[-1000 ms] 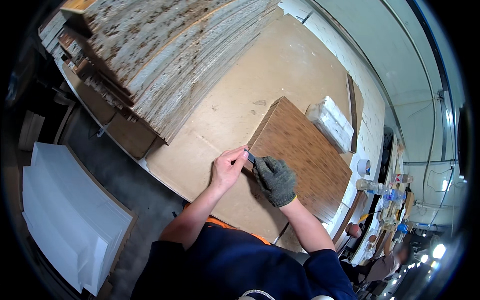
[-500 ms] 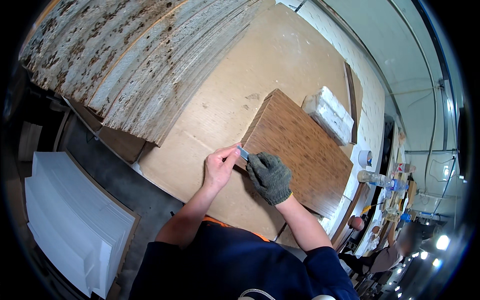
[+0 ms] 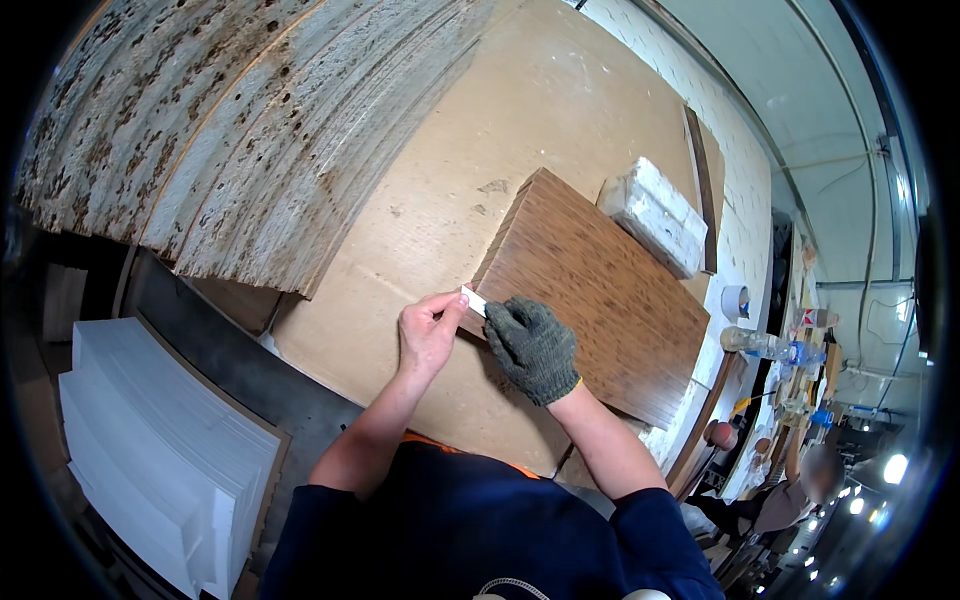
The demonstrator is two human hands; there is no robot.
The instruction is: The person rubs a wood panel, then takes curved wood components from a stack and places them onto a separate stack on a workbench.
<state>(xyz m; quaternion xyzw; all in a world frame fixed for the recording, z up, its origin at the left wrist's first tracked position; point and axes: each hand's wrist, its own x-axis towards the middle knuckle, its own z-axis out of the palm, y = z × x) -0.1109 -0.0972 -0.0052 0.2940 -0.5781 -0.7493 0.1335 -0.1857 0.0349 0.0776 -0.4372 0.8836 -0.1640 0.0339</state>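
Note:
Between my two hands is a small flat strip [image 3: 474, 301], bright white on its face and perhaps a metal blade. The thumb and fingers of my bare left hand [image 3: 428, 332] pinch its left end. My right hand [image 3: 533, 350], in a dark grey knit glove, has closed fingers on the other end. Both hands are at the near left corner of a stack of brown wood-grain boards [image 3: 590, 290]. The gloved hand covers part of that corner and the stack's near edge.
Beneath the boards is a tan sheet-covered table [image 3: 400, 240]. A white wrapped block [image 3: 655, 218] sits past the boards, beside a dark strip of wood [image 3: 702, 190]. Tall stacked panels [image 3: 230, 130] are at the left, white panels [image 3: 170, 450] below them. Bottles [image 3: 755, 343] and another person [image 3: 780, 505] are at the right.
The strip has tilted, its face turning from grey-blue to bright white. Both hands have shifted slightly left, still holding it. The view has also turned a little.

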